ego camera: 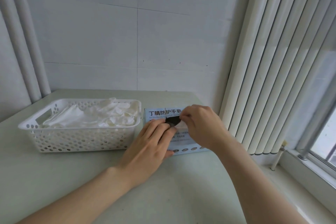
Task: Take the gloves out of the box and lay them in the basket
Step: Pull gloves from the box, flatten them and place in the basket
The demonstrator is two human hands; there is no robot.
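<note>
A light blue glove box [156, 113] lies flat on the table, its dark opening [172, 120] facing up. My left hand [151, 143] lies on the box with straight fingers reaching the opening's left edge. My right hand [201, 123] is curled over the opening's right side and pinches a bit of white glove [181, 124] at the rim. Left of the box stands a white perforated basket [76, 138] with several white gloves [101, 114] piled inside.
A pale green table [163, 187] carries everything, pushed against a grey wall. Vertical white blinds [272, 60] hang at the right, with a window sill and frame [309, 160] beyond the table's right edge. White pipes [23, 42] run down the left corner.
</note>
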